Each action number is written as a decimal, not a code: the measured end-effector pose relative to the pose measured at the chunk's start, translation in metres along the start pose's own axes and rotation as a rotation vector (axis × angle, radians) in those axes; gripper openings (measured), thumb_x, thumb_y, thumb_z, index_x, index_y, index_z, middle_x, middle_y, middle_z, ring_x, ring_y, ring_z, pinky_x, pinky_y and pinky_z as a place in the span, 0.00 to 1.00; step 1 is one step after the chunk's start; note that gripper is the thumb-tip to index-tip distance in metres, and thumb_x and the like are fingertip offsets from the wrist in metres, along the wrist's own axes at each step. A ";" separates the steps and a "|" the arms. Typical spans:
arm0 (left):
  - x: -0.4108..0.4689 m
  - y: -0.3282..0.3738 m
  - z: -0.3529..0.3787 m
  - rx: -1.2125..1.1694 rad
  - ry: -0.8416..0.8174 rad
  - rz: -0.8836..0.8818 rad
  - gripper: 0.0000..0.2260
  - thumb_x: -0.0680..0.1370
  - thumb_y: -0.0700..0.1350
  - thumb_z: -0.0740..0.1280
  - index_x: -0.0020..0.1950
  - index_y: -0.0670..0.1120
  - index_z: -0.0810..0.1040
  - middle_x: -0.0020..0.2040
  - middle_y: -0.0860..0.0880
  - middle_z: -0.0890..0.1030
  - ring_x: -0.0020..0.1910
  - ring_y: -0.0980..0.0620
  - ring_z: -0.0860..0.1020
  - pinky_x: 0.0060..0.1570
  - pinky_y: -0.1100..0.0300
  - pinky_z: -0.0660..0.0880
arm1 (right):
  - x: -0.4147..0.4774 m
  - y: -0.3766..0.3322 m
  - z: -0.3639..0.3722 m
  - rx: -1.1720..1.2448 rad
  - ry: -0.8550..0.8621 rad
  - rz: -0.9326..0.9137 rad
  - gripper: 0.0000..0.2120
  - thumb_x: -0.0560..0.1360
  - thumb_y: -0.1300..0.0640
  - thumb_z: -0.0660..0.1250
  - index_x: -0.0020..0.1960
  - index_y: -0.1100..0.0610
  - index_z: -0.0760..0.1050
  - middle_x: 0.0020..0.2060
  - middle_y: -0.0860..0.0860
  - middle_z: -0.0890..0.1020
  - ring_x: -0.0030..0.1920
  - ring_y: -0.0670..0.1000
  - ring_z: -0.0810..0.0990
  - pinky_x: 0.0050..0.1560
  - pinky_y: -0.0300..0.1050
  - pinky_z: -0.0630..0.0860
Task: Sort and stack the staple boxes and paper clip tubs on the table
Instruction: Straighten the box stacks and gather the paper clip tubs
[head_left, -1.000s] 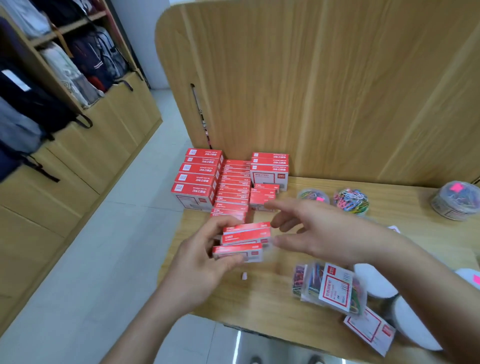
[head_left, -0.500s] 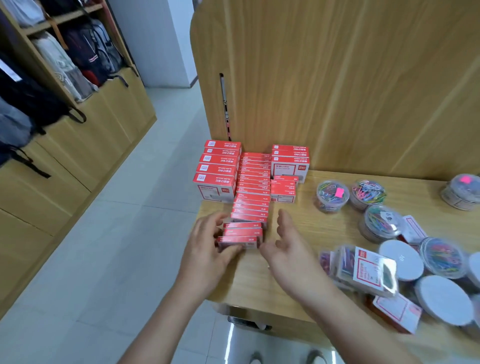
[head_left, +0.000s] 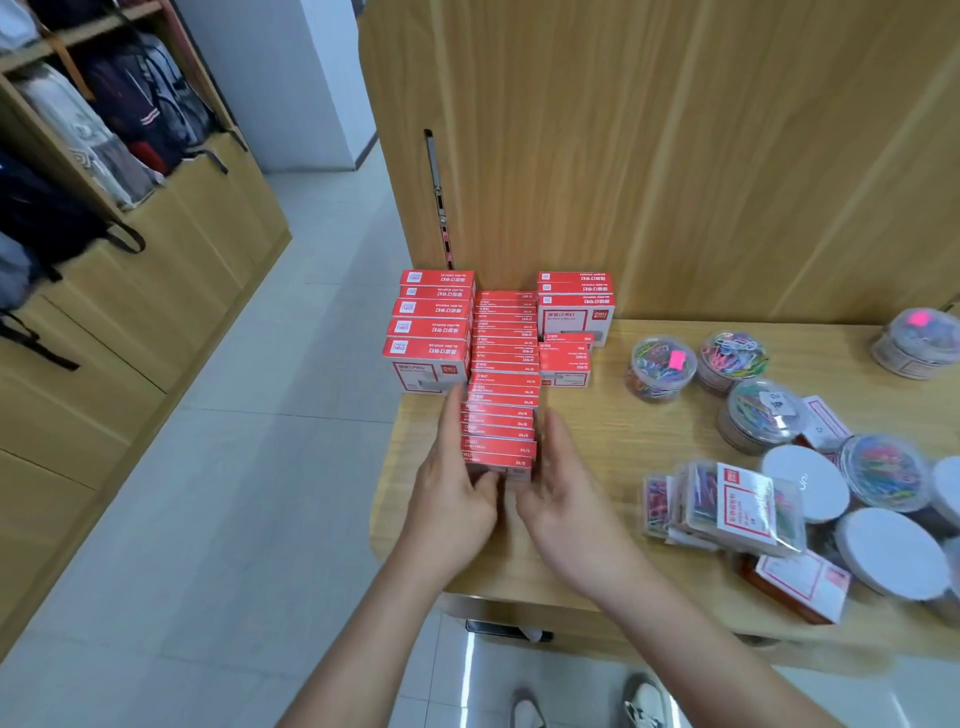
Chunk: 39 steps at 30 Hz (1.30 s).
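- A pile of larger staple boxes (head_left: 431, 332) stands just left of the row of slim staple boxes (head_left: 501, 374), right where the worktop (head_left: 623, 447) ends. A sideways knock from a knuckle could tip it onto the floor (head_left: 260, 467).
- The left hand (head_left: 452, 488) lies flat against the row's left flank, fingers straight and thumb at the nearest box's face, pressing rather than clenching.
- The row itself runs from the hands back toward the wooden panel (head_left: 675, 156). Squeezed unevenly, its near boxes could buckle upward or fan out of line.
- The right hand (head_left: 566, 493) mirrors this on the row's right flank, fingers extended and pressing. Neither palm encloses anything.
- Beside the right of the row's far end stands a second pile of larger boxes (head_left: 574, 301). A hard shove along the row could shunt it askew.
- Well right of the row, paper clip tubs (head_left: 662, 369) and white-lidded tubs (head_left: 805, 480) lie unsorted. The bagged clip packs (head_left: 727, 504) among them lean in a loose heap and would probably slide if anything were stacked on them.
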<state>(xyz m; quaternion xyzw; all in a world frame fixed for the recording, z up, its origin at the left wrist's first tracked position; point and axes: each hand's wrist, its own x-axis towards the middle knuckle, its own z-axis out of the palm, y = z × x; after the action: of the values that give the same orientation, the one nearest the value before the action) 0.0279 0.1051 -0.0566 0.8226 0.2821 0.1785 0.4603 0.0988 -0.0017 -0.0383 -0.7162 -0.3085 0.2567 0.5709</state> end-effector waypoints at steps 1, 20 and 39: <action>0.000 -0.001 -0.001 -0.003 -0.006 -0.009 0.38 0.76 0.38 0.67 0.75 0.64 0.50 0.58 0.75 0.67 0.61 0.67 0.71 0.53 0.80 0.63 | -0.003 0.002 -0.004 -0.149 0.017 -0.002 0.34 0.74 0.65 0.62 0.72 0.38 0.56 0.62 0.35 0.71 0.66 0.44 0.71 0.63 0.36 0.66; 0.004 0.007 0.002 -0.008 -0.067 -0.036 0.39 0.75 0.34 0.66 0.76 0.61 0.50 0.65 0.61 0.71 0.64 0.62 0.71 0.59 0.74 0.65 | 0.010 0.008 0.000 0.064 0.114 0.059 0.28 0.69 0.72 0.58 0.62 0.47 0.67 0.54 0.39 0.79 0.57 0.34 0.76 0.59 0.35 0.72; -0.028 0.007 0.026 0.545 -0.074 0.301 0.05 0.73 0.50 0.64 0.45 0.53 0.78 0.41 0.55 0.77 0.38 0.51 0.77 0.34 0.55 0.76 | -0.028 0.019 -0.027 -0.462 0.100 0.069 0.26 0.70 0.71 0.58 0.64 0.53 0.72 0.48 0.47 0.78 0.45 0.45 0.78 0.51 0.44 0.76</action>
<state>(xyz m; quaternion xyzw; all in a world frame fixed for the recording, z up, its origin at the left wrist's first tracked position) 0.0223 0.0674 -0.0645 0.9542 0.1775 0.1324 0.2011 0.1019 -0.0435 -0.0505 -0.8498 -0.3057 0.1629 0.3973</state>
